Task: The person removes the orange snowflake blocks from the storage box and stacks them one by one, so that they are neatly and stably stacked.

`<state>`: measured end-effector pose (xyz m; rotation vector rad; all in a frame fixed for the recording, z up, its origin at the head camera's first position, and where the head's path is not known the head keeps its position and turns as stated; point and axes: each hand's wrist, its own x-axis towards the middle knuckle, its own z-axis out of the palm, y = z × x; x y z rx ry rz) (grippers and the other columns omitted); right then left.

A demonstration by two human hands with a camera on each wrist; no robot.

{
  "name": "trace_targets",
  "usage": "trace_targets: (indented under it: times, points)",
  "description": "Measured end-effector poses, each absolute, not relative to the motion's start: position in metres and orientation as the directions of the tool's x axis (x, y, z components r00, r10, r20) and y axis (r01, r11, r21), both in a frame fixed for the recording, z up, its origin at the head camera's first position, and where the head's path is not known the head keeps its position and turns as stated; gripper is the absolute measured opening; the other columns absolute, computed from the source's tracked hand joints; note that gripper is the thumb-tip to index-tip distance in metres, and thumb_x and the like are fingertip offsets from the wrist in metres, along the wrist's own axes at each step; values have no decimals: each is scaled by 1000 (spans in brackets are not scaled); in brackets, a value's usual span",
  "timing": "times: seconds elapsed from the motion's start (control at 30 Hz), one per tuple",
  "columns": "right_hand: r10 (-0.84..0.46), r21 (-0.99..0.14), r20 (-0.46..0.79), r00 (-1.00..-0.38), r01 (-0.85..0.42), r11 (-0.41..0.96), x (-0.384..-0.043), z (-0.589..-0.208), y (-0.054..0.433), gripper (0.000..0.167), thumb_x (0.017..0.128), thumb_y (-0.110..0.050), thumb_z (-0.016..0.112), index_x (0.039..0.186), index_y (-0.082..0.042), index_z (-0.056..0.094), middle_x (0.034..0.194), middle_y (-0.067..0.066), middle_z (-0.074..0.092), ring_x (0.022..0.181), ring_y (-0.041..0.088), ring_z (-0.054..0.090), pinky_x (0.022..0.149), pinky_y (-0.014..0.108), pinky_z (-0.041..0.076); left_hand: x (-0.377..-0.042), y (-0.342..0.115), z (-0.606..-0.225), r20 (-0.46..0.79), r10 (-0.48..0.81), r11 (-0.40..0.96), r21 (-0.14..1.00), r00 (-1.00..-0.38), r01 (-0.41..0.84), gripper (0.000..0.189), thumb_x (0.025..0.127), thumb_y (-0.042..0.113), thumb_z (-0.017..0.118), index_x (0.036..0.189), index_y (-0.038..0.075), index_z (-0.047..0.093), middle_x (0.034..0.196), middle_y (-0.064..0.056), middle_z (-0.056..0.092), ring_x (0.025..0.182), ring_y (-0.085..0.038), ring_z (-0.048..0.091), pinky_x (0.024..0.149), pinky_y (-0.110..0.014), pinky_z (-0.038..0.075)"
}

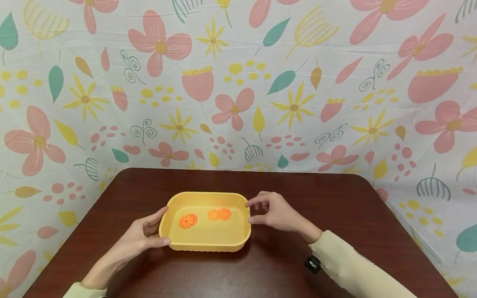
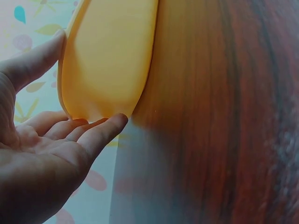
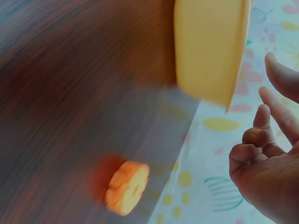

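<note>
A yellow rectangular tray (image 1: 210, 245) with rounded corners stands mid-table. Inside it, two orange flower-shaped slices (image 1: 186, 221) overlap at the left and another overlapping pair (image 1: 224, 214) lies at the right. My left hand (image 1: 138, 240) grips the tray's left end, thumb at the near corner and fingers along the end wall. At the right end is my right hand (image 1: 277, 213), thumb and index finger extended toward the rim, the other fingers bent. The right wrist view shows a gap between these fingers and the tray. One thick orange slice (image 3: 128, 187) lies on the table there.
The dark brown wooden table (image 1: 298, 265) has rounded far corners. Behind it hangs a white cloth (image 1: 238, 54) printed with flowers and leaves. A small black device (image 1: 312, 264) sits under the right sleeve (image 1: 346, 256).
</note>
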<state>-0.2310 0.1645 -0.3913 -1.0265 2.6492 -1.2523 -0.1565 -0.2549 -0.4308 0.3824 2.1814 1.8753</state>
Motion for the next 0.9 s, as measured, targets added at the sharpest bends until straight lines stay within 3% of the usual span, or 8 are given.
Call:
trace_targets:
  times: [0.1, 0.3, 0.57, 0.7, 0.9]
  points:
    - [-594, -705, 222, -773, -548, 450, -230, -389, 152, 29, 83, -14, 92, 111, -13, 82, 86, 5, 62, 70, 19, 50, 65, 27, 42, -157, -256, -431, -6, 355, 143, 989, -935, 48, 95, 91, 1, 80, 166, -2, 21, 166, -25, 29, 144, -47, 41, 97, -30, 55]
    - [-636, -712, 202, -745, -558, 427, -229, -388, 126, 29, 84, -13, 91, 112, -15, 81, 87, 1, 61, 69, 24, 50, 63, 28, 41, -159, -259, -432, 7, 365, 144, 987, -931, 64, 93, 93, 3, 78, 167, 1, 21, 168, -21, 26, 148, -43, 36, 99, -28, 52]
    - [-675, -705, 175, -717, -570, 422, -231, -395, 93, 32, 82, -13, 92, 112, -12, 82, 90, -8, 67, 91, 32, 61, 73, 30, 43, -161, -258, -432, -9, 367, 140, 989, -930, 46, 94, 93, 2, 79, 167, 1, 21, 166, -24, 29, 146, -45, 39, 99, -29, 52]
    - [-701, -693, 181, -690, -595, 407, -233, -400, 76, 34, 81, -10, 93, 112, -4, 81, 87, 5, 69, 85, 33, 61, 71, 27, 43, -161, -258, -432, -12, 365, 138, 990, -931, 42, 94, 92, 1, 79, 167, 0, 22, 166, -25, 30, 145, -45, 42, 98, -29, 53]
    - [-717, -680, 144, -682, -594, 429, -236, -406, 54, 35, 81, -11, 92, 114, -4, 81, 90, 13, 70, 75, 16, 52, 70, 26, 43, -162, -257, -431, -13, 362, 139, 990, -932, 40, 95, 92, 0, 79, 166, -1, 21, 165, -27, 31, 143, -47, 43, 97, -29, 54]
